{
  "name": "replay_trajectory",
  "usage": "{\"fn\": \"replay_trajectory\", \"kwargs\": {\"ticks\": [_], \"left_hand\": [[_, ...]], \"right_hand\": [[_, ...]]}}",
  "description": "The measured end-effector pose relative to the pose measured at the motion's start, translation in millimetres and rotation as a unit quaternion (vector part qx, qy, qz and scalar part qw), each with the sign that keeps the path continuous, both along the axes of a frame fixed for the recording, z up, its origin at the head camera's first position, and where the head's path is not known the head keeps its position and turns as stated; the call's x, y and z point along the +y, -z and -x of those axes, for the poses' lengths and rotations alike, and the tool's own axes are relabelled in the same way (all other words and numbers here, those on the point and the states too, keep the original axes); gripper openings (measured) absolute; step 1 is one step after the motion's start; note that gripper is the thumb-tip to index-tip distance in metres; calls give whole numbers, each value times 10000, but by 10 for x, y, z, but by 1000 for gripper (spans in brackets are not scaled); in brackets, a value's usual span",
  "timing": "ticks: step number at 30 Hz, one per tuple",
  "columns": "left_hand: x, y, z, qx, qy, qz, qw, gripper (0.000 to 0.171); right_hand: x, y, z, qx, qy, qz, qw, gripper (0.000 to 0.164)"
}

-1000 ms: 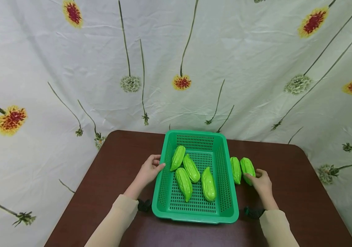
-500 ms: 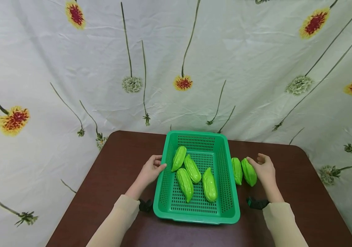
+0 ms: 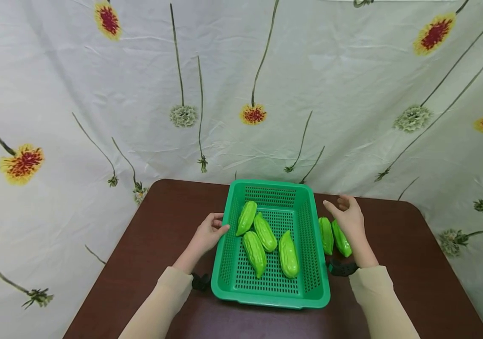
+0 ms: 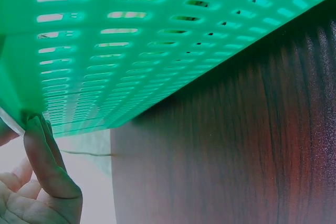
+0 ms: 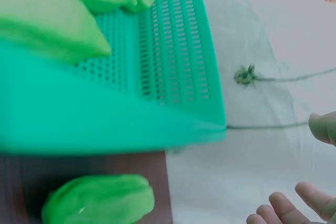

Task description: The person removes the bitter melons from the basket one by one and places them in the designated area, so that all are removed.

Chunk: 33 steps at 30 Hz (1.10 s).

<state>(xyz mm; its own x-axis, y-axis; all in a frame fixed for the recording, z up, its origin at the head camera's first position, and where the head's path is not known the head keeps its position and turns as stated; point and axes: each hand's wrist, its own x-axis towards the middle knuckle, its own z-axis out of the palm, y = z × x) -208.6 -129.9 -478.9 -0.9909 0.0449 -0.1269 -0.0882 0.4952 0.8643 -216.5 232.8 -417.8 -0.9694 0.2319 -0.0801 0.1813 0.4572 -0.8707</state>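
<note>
four green gourds [image 3: 255, 254] lie in the basket [image 3: 271, 302], its left edge pinched between the left hand's [image 3: 208, 233] thumb and fingers; the right hand [image 3: 348, 219], fingers parted and holding nothing, is near two loose gourds [image 3: 326, 235] on the table [image 3: 406, 263].

Both hands [image 3: 207, 233] [image 3: 349, 219] forward, well apart

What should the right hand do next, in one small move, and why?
Perhaps bring the right hand over the basket, toward the gourd nearest the right rim. The right hand looks empty and is close to that rim; the left hand holds the left rim, and two gourds lie side by side on the table just outside.
</note>
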Motion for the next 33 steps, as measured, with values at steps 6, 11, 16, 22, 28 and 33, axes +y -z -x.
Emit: {"fn": "replay_trajectory", "kwargs": {"ticks": [6, 11, 16, 22, 28, 33], "left_hand": [[-5, 3, -8, 7, 31, -8, 10000, 47], [-8, 17, -5, 41, 18, -9, 10000, 47], [-3, 32, 3, 38, 8, -36, 10000, 47], [2, 27, -2, 25, 18, -70, 10000, 47], [0, 17, -2, 43, -21, -51, 10000, 47], [-6, 9, -5, 30, -30, -59, 10000, 47]], "right_hand": [[-168, -46, 35, -18, -211, 99, 9997, 73], [-358, -20, 87, -56, -406, 149, 9990, 71], [-563, 26, 127, -103, -597, 131, 9981, 71], [-766, 102, 152, -151, -791, 194, 9966, 69], [-965, 197, 164, -187, -967, 150, 9950, 69], [-1122, 282, 148, -204, -1052, -10, 9942, 68]]}}
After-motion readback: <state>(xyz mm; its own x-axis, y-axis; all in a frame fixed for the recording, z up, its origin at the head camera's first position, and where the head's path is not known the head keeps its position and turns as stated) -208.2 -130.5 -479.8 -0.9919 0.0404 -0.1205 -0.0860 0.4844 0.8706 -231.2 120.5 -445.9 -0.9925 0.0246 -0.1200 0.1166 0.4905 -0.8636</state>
